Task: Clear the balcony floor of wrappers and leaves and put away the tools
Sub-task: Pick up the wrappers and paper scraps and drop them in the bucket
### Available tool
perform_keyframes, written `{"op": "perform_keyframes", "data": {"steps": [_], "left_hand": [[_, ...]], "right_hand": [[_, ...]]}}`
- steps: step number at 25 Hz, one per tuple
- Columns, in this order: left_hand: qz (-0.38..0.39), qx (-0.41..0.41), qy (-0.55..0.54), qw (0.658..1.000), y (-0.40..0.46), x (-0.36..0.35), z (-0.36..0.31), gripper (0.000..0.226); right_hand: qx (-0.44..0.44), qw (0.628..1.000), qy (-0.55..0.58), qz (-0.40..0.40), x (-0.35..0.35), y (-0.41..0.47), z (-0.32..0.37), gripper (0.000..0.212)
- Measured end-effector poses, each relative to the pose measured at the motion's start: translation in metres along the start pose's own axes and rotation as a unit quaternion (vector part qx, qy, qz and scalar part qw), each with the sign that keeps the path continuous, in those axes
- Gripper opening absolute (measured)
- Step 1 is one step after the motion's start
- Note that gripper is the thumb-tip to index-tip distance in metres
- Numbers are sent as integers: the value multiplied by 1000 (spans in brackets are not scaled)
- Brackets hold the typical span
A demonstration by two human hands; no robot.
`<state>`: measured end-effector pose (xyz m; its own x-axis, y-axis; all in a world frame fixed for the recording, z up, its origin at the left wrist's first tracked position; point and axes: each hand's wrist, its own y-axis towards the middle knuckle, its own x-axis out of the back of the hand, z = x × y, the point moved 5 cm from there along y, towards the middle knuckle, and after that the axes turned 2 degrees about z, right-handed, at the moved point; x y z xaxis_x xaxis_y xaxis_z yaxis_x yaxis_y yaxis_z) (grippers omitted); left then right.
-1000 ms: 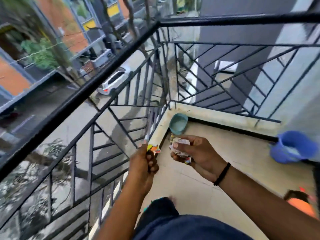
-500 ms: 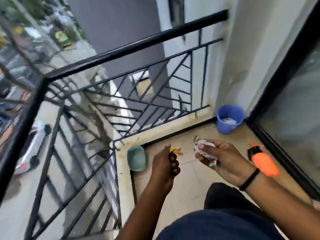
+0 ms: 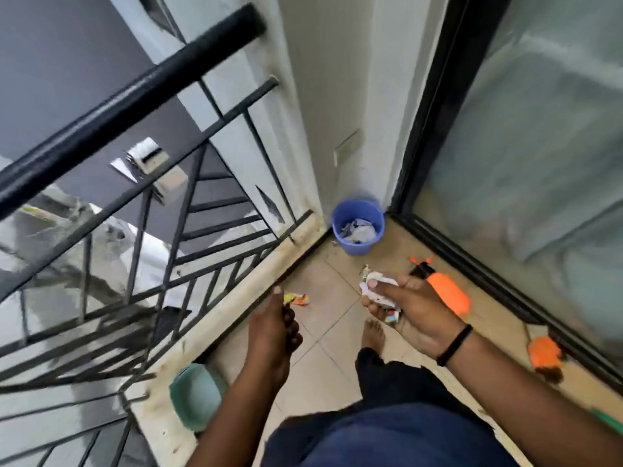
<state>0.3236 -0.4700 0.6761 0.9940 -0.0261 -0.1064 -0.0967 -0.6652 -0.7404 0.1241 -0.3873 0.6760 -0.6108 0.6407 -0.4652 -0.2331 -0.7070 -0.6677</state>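
While no print is legible, both hands grip wrappers: left hand (image 3: 274, 326) colourful wrapper (image 3: 296, 299), right hand (image 3: 409, 310) white wrappers (image 3: 377, 291).

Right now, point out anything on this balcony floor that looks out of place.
Two orange-handled tools lie loose on the tiles by the sliding door: one near the blue bucket, another further back. Small scraps sit beside the bucket rather than in it.

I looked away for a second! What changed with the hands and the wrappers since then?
Mostly the view swung right, from the railing corner toward the blue bucket, which now sits ahead. The teal bowl ends up near the person's feet. Nothing was picked up or dropped: the left hand still pinches the colourful wrapper, the right hand still holds the crumpled white wrappers.
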Motion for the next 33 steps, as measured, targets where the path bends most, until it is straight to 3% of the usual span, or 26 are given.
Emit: {"op": "perform_keyframes", "data": {"steps": [5, 8, 11, 13, 15, 17, 20, 24, 27, 29, 31, 33], "left_hand": [[-39, 80, 97, 991, 143, -43, 19, 33], [-1, 99, 114, 989, 244, -82, 31, 36], [34, 103, 205, 973, 354, -136, 34, 42], [59, 67, 283, 955, 414, -170, 24, 35], [92, 90, 251, 959, 459, -208, 22, 23], [99, 81, 258, 958, 509, -232, 32, 33], [149, 123, 275, 942, 535, -244, 49, 47], [123, 144, 313, 931, 556, -224, 64, 30], [139, 139, 257, 946, 548, -244, 54, 43], [151, 153, 256, 943, 555, -246, 61, 56], [83, 149, 317, 933, 567, -221, 65, 71], [23, 108, 386, 916, 570, -183, 68, 67]], "right_hand": [[-12, 998, 9, -64, -7, 145, 35, 14], [7, 980, 142, -137, 6, 239, 41, 7], [36, 943, 255, -212, 32, 313, 29, 16], [33, 930, 288, -224, 37, 340, 10, 19], [28, 920, 312, -234, 40, 357, -12, 14], [17, 906, 337, -256, 46, 378, -38, 7], [4, 892, 355, -279, 66, 400, -69, 24], [-4, 881, 364, -303, 87, 406, -87, 17], [-6, 886, 354, -300, 96, 405, -87, 27], [-12, 894, 336, -295, 98, 409, -84, 20], [-19, 900, 324, -291, 96, 416, -80, 11], [-17, 907, 321, -273, 93, 427, -72, 9]]}}
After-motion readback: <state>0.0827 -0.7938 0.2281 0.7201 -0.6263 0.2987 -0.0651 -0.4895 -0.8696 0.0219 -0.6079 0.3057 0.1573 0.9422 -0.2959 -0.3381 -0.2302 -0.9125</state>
